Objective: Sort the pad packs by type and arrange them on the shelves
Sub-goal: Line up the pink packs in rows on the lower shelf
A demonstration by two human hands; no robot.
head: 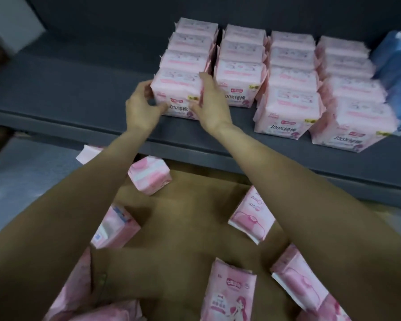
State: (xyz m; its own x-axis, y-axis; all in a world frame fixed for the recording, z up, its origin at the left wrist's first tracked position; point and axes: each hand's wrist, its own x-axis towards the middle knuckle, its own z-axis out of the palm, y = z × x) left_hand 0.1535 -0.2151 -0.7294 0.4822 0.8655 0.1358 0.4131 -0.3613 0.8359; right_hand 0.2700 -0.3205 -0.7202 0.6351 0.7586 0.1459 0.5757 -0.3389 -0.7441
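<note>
Standing at the dark shelf (83, 89), the person holds the front pink pack (175, 95) of the leftmost row between both hands: left hand (140, 105) with fingers curled round its left edge, right hand (210, 105) pressing its right side, thumb across the front. Four rows of matching pink packs (287, 89) are already lined up on the shelf, with blue packs (396, 72) at the right. Below, on a brown cardboard surface (195, 216), at least seven loose pink packs (251, 215) of differing designs remain unsorted. Judged roughly half done.
</note>
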